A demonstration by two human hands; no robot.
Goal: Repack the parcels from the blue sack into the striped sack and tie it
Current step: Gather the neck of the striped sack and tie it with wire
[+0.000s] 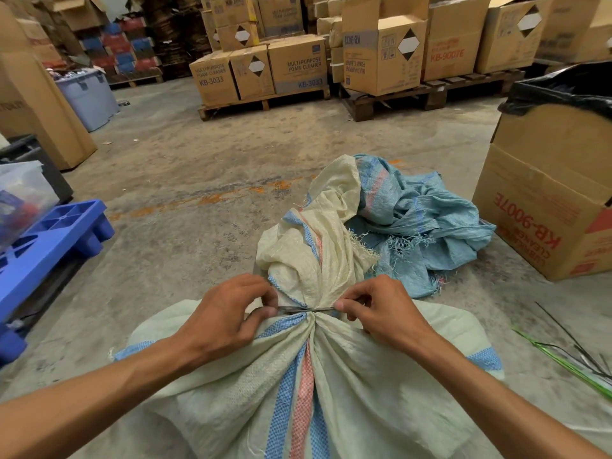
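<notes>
Tying is under way: the left hand (228, 309) and right hand (377, 306) each pinch a tie (306, 310) end with their fingers. It circles the striped sack (308, 376) neck. Next, probably pull tight and knot.

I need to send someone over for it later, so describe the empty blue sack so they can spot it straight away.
Start at the tall cardboard box lined with a black bag, on the right. Left of its base, the blue sack lies crumpled flat on the concrete floor, just beyond the full striped sack. It alone is pale blue throughout; the striped one is cream.
</notes>
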